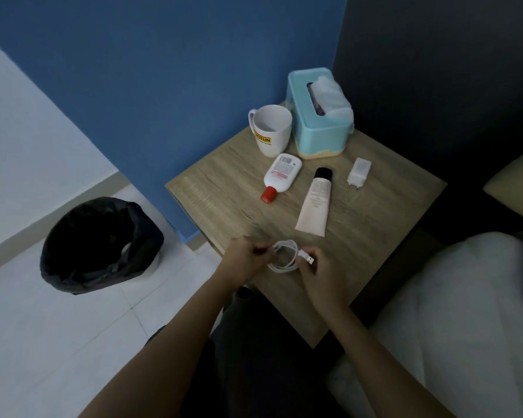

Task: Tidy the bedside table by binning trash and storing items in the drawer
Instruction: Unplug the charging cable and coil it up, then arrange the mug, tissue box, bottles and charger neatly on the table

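Note:
A coiled white USB cable (284, 256) hangs between both hands over the near corner of the wooden bedside table (375, 224). My left hand (243, 260) pinches the coil's left side. My right hand (322, 274) grips the end with the USB plug. On the table lie a white bottle with a red cap (280, 176), a pale tube with a black cap (316, 202) and a white charger plug (358, 173). A white mug (271, 129) and a light blue tissue box (317, 116) stand at the back. No drawer is visible.
A bin lined with a black bag (100, 245) stands on the white tiled floor left of the table. A blue wall rises behind. The bed with pale bedding (453, 312) fills the right side, and a dark headboard is at the upper right.

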